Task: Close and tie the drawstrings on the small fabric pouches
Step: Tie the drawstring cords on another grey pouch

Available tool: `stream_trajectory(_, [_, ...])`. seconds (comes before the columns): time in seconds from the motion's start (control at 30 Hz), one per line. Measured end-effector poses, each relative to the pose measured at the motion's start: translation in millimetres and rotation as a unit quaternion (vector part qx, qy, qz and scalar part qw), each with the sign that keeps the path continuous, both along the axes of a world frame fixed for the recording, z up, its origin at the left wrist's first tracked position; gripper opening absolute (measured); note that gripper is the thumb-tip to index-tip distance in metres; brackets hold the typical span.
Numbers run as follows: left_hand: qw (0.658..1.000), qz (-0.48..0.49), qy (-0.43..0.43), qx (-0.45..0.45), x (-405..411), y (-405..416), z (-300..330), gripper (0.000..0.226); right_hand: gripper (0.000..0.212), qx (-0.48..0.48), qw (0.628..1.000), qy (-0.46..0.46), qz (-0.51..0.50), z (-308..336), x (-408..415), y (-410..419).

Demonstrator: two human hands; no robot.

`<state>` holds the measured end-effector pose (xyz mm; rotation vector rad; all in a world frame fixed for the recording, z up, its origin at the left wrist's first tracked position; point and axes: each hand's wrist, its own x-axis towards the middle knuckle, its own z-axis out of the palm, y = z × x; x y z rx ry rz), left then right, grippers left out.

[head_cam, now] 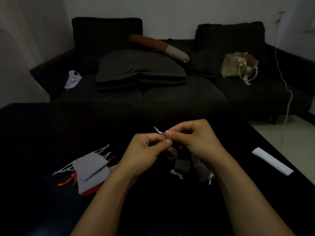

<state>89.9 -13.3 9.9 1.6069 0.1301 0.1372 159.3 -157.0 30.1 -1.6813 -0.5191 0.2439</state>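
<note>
A black table (42,133) fills the lower part of the view, its surface very dark. At about eight o'clock lies a small pile of grey pouches (91,169) with white strings, stacked over an orange pouch (90,191). Near the centre, toward five o'clock, two dark grey pouches (182,166) with tied white cords lie close together. At three o'clock, near the table's right edge, rests a folded white strip (272,161).

I see my left hand (144,149) and right hand (196,138) raised together, fingers (167,133) curled, pinching a white cord (160,132).
</note>
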Motion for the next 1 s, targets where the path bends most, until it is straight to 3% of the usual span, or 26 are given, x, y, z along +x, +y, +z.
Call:
stream_trajectory(0.3, [0.992,0.074,0.021,-0.1,7.7,-2.6,-2.4,0.018,0.014,0.098,0.986,0.133,0.014,-0.7,2.9,-4.4])
stream_trajectory(0.47, [0.979,0.11,-0.005,-0.171,3.9,-0.7,3.4,0.011,0.016,0.081,0.988,0.126,0.021,-1.6,0.7,-1.4])
stream_trajectory(0.77, [0.992,0.089,-0.023,-0.088,2.1,5.0,4.5,0.008,0.009,0.043,0.999,-0.003,0.033,-9.7,2.4,2.4])
stream_trajectory(0.87, [0.995,0.064,-0.036,-0.065,1.2,8.5,5.6,0.01,0.007,0.06,0.995,0.026,0.07,-9.4,0.5,0.9])
stream_trajectory(1.0, [0.997,0.057,-0.056,-0.011,-0.4,13.1,5.9,0.011,0.01,0.05,0.997,0.039,0.047,-8.3,-2.0,-2.1])
